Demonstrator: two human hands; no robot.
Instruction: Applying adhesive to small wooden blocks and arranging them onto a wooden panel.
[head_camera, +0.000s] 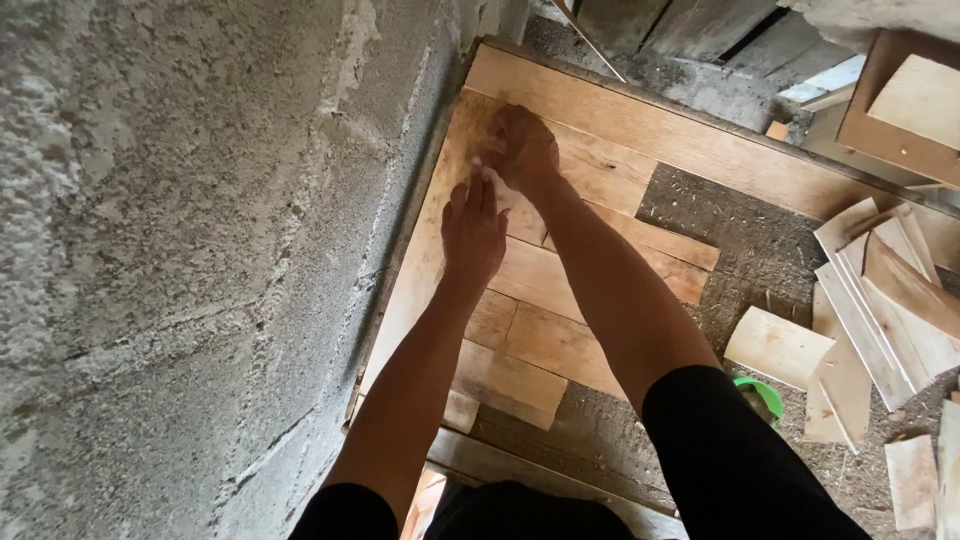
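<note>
Both hands press down on a patchwork of pale wooden boards (560, 345) laid flat beside a rough grey block wall (200, 250). Left hand (473, 232) lies palm down, fingers straight and close together, flat on the board nearest the wall, gripping nothing. Right hand (522, 148) sits just beyond it, almost touching its fingertips, knuckles up and fingers curled under toward the wood; whether anything is pinched inside them cannot be told. Both forearms run back toward the camera, ending in black sleeves.

The boards under the hands butt tightly against the wall on the left, leaving no gap along that edge. At the far side a long plank (660, 130) runs across, closing off the laid area. To the right the laid pieces stop in a stepped, uneven edge, and past it lies a bare patch of dark, gritty ground (750, 250) strewn with sawdust; this is the widest open room near the hands. Nearer the camera the boards end in another stepped edge above a dark beam (520, 465).

Well apart on the right, a loose pile of cut offcuts (880, 300) overlaps in a heap, with a green object (762, 392) partly hidden beside the right sleeve. A wooden box (900, 110) stands at the upper right.
</note>
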